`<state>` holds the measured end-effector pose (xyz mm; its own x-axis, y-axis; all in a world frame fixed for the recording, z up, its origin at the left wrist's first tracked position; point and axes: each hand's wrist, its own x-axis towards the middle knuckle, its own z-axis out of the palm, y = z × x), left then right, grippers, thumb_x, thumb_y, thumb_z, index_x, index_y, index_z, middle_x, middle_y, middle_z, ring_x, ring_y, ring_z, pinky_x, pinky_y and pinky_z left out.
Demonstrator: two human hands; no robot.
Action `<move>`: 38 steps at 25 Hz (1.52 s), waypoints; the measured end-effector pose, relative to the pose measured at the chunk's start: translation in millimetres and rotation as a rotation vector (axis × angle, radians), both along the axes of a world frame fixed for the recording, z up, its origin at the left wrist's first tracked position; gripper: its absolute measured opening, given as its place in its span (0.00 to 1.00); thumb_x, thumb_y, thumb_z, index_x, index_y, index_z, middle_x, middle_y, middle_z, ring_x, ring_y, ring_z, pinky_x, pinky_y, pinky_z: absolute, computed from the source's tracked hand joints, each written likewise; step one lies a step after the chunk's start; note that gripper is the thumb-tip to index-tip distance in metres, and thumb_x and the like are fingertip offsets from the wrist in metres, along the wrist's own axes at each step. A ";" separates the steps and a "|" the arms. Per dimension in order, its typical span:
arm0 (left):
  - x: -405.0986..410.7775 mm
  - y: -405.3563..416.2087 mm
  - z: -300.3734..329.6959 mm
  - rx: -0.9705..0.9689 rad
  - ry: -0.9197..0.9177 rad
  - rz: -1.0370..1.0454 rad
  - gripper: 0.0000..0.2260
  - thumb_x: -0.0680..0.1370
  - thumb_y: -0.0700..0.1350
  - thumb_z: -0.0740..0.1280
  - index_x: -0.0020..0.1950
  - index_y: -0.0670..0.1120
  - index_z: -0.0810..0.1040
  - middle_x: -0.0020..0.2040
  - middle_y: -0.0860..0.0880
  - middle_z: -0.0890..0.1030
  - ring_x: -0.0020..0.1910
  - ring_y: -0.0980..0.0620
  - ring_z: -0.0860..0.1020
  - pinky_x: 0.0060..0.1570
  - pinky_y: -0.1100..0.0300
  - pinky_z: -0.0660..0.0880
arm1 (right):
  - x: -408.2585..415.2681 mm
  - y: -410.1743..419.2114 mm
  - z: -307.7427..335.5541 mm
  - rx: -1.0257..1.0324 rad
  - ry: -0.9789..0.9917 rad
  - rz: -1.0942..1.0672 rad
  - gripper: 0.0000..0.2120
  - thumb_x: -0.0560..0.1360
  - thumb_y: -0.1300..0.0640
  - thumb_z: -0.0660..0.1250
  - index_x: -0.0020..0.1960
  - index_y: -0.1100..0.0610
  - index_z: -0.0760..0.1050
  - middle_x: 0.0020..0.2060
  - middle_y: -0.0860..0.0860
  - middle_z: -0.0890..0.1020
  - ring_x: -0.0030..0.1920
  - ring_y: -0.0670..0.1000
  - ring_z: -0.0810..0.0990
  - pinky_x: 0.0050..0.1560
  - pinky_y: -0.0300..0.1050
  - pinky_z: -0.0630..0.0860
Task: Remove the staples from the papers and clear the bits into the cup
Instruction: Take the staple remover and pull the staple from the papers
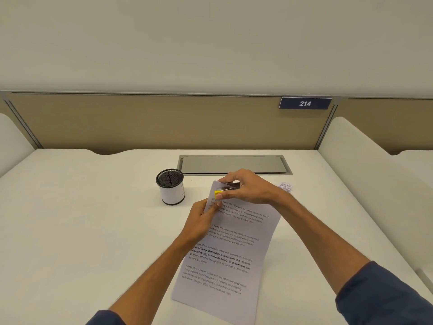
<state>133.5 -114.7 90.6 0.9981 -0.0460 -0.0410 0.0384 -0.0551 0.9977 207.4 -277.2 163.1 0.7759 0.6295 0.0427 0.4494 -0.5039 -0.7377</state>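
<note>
Printed papers (225,259) lie on the white desk (82,231), with their top left corner lifted. My left hand (202,219) pinches that raised corner from below. My right hand (246,187) grips a small staple remover (226,188) with a yellow tip and metal jaws, pressed against the lifted corner. The staple itself is hidden by the tool and fingers. A black mesh cup (170,186) with a white wrap stands upright just left of the hands.
A small heap of paper bits (285,186) lies on the desk behind my right wrist. A grey cable hatch (234,164) is set into the desk at the back. Beige partition panels close off the rear and sides.
</note>
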 end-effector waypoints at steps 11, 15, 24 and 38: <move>4.7 9.4 -7.8 -0.066 -0.015 0.055 0.10 0.83 0.50 0.60 0.61 0.50 0.76 0.51 0.48 0.85 0.47 0.46 0.85 0.43 0.51 0.82 | 25.1 -5.6 -15.0 0.257 0.123 -0.361 0.10 0.72 0.47 0.72 0.47 0.52 0.84 0.36 0.46 0.84 0.36 0.48 0.79 0.43 0.41 0.73; 12.3 14.2 -18.2 -0.089 0.004 0.072 0.09 0.83 0.46 0.61 0.63 0.51 0.76 0.53 0.47 0.84 0.48 0.44 0.85 0.46 0.46 0.82 | 46.0 0.5 -33.7 0.238 0.052 -0.574 0.10 0.68 0.48 0.75 0.44 0.53 0.84 0.38 0.48 0.85 0.41 0.45 0.82 0.47 0.39 0.76; 40.7 25.9 -45.4 -0.009 0.084 0.157 0.08 0.82 0.45 0.63 0.54 0.45 0.80 0.49 0.43 0.84 0.45 0.40 0.84 0.46 0.44 0.82 | 108.6 14.3 -96.1 -0.004 0.112 -0.794 0.24 0.60 0.41 0.78 0.37 0.61 0.78 0.34 0.56 0.82 0.35 0.59 0.82 0.36 0.49 0.77; 70.0 32.1 -63.3 -0.128 0.108 0.366 0.05 0.81 0.44 0.66 0.56 0.48 0.76 0.42 0.46 0.86 0.40 0.47 0.85 0.39 0.55 0.81 | 156.5 23.0 -143.4 -0.233 0.163 -0.897 0.25 0.60 0.42 0.79 0.40 0.59 0.72 0.42 0.54 0.81 0.42 0.57 0.79 0.36 0.45 0.70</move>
